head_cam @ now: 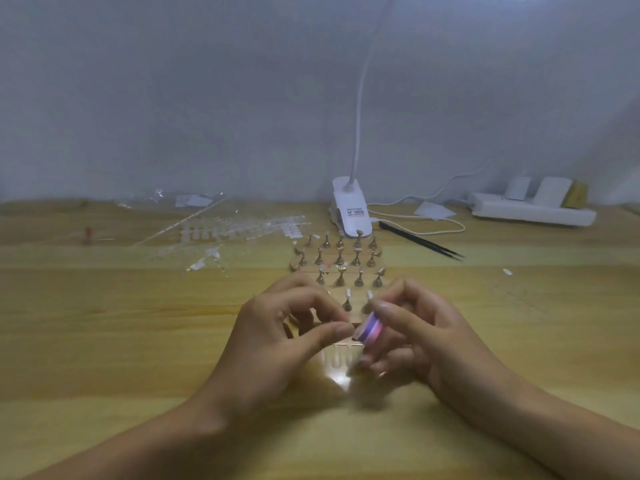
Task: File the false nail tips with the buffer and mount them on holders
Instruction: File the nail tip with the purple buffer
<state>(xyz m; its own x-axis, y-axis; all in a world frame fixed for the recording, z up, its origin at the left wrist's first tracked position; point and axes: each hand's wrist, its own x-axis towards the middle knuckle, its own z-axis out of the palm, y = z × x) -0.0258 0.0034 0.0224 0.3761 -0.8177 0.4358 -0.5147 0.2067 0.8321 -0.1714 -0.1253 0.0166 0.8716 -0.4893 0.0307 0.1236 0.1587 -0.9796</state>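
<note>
Left hand point(287, 327): thumb and forefinger are pinched together on a nail tip point(350, 323), and the other fingers are loosely curled behind them.
Nail tip: small, clear and hard to make out; it sits at the left fingertips, right against the near end of the buffer.
Right hand point(415, 337): it grips the buffer point(372, 328), thumb laid along the top and fingers curled underneath; the fingers are blurred.
Buffer: a short block striped in pink, white and purple, held between the two hands just above the desk point(104, 341).
Holders point(341, 261): small brass-coloured stands in rows on a clear base, just beyond the hands; the two nearest the fingers carry pale tips, and the rest are too small to judge.
Strip of tips point(337, 358): a clear row lying on the desk under the hands.
Beyond the left hand: loose clear packaging and sheets of tips point(239, 226).
Beyond the right hand: black tweezers point(420, 240), a white clip lamp point(351, 209) with its cord, and a white power strip point(533, 211).
Desk: light yellowish wood grain.
Room: a plain grey-white wall point(207, 98) behind the desk.
</note>
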